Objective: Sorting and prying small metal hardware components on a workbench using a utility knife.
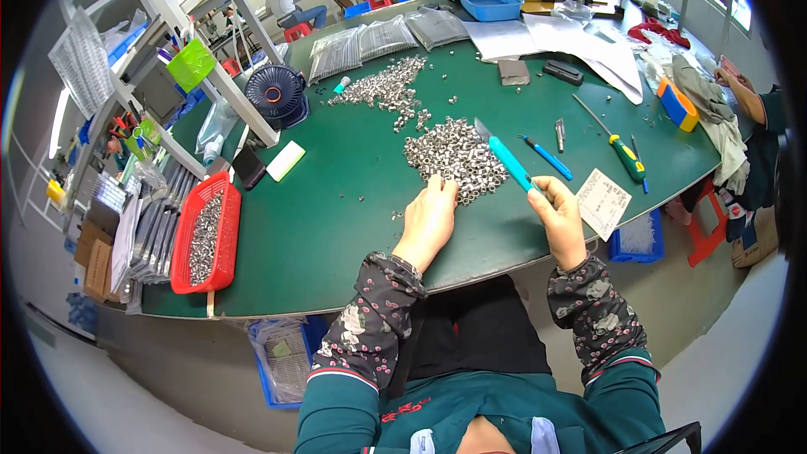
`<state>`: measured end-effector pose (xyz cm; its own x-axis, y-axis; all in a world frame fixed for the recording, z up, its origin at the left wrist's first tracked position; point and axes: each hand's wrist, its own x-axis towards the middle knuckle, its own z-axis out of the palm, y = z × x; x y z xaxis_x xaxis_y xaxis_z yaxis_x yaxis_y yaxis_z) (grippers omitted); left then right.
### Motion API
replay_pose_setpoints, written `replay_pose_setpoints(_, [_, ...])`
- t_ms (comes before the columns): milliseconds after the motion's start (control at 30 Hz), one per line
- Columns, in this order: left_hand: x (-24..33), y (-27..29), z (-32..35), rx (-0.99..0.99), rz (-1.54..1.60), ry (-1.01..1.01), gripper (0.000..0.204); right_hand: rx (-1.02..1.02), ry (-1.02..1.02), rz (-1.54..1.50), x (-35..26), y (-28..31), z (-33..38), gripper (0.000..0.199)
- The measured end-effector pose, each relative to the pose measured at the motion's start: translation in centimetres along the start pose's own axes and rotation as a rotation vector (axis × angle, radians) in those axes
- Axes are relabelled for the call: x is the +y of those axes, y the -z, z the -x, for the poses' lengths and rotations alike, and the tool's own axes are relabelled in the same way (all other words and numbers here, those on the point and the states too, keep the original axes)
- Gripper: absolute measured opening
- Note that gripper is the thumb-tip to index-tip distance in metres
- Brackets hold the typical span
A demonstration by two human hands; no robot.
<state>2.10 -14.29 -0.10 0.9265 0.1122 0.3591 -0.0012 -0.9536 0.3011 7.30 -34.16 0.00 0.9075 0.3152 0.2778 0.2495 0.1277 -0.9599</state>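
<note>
My right hand (557,217) is closed round the teal handle of a craft knife (510,162), with the blade pointing up and left over a pile of small silvery metal rings (454,155). At the near left edge of this pile lies my left hand (429,219). Its fingers are curled together against the rings, and what they pinch, if anything, is hidden. Behind, a second, looser heap of similar metal pieces (387,88) spreads over the green table, with a small teal-capped item (341,85) at its left end.
A red basket (231,235) of metal pieces stands at the left, near a black fan (276,94). To the right lie a blue pen (546,157), a screwdriver (626,158), a paper slip (603,202) and a tape dispenser (677,105). Filled plastic bags (387,39) line the back.
</note>
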Motion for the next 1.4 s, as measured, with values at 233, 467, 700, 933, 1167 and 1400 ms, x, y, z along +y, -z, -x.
replay_pose_setpoints(233, [-0.7,0.2,0.4,0.021,-0.007,-0.084,0.009,0.048,-0.068,0.676,-0.6,-2.6,-2.3,0.046])
replay_pose_setpoints(467, [-1.8,2.1,0.6,0.133,0.316,0.041,0.012,-0.167,0.187,0.899,1.7,-5.2,-2.1,0.054])
replay_pose_setpoints(700, [-8.4,6.0,-0.1,0.148,1.3,0.436,0.013,-0.071,0.185,0.519,-1.8,-7.1,-4.7,0.034])
replay_pose_setpoints(933, [-11.0,6.0,1.9,0.199,1.626,0.52,0.014,-0.382,0.139,0.334,-1.6,-10.3,-7.3,0.024])
replay_pose_setpoints(1167, [-11.9,5.7,2.5,0.154,1.701,0.536,0.013,-0.453,0.122,0.493,0.2,-9.4,-4.9,0.029])
replay_pose_setpoints(1400, [-11.8,5.2,2.1,0.158,1.726,0.562,0.01,-0.522,0.132,0.537,0.2,-9.6,-4.7,0.027])
